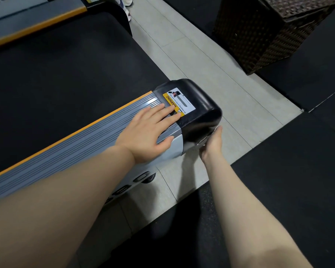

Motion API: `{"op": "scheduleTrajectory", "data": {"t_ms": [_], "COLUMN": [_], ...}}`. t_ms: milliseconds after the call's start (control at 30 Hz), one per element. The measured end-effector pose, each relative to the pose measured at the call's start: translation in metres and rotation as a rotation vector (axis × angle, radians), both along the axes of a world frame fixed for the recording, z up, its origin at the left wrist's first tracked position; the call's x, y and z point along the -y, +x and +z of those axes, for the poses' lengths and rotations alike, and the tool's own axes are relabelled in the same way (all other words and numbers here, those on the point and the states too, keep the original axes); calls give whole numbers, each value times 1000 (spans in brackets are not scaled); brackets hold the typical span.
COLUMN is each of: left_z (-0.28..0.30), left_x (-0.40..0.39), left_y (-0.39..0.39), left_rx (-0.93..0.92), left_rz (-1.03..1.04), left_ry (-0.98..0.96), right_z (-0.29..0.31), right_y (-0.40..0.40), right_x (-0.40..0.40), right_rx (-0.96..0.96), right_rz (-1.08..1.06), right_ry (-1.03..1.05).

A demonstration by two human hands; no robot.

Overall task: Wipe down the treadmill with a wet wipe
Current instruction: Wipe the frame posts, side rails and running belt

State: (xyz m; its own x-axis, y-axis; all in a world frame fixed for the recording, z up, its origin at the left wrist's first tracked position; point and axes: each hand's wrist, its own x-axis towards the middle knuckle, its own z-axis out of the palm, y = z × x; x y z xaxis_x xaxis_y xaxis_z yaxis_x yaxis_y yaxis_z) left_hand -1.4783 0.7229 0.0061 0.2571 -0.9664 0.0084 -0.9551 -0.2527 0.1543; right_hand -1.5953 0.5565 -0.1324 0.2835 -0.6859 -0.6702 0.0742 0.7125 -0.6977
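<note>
The treadmill's black belt [62,74] fills the left, bordered by a ribbed grey side rail [66,151] with an orange edge, on which the left hand [145,130] lies flat, fingers straight and reaching onto the yellow warning label [177,102]. The right hand [211,144] presses against the outer side of the black rear end cap [199,105]; a blurred pale scrap under its fingers may be the wet wipe, but its grip cannot be told. A dark wicker basket [265,31] stands on the floor at upper right.

Glossy black plastic end cap [199,105], ribbed grey side rail [81,144], matt belt [56,78], dark woven wicker basket [263,31].
</note>
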Motion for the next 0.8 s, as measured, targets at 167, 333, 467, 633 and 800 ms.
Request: {"op": "scheduleTrajectory", "data": {"t_ms": [167,333,467,633,800], "left_z": [-1,-1,0,-1,2], "left_x": [0,0,0,0,-2], "left_y": [0,0,-1,0,0], "left_rx": [-9,-9,-5,-15,-109], "left_rz": [3,4,1,-6,49], "left_ry": [-29,-37,-19,-12,-58], "right_z": [49,82,88,111,132], "right_y": [0,-28,-17,21,47], "right_x": [22,16,27,81,68], "right_rx": [-170,-132,-178,-342,-333], "right_rz": [-25,269,527,864,1033], "right_ry": [-341,-936,-1179,-673,-880]}}
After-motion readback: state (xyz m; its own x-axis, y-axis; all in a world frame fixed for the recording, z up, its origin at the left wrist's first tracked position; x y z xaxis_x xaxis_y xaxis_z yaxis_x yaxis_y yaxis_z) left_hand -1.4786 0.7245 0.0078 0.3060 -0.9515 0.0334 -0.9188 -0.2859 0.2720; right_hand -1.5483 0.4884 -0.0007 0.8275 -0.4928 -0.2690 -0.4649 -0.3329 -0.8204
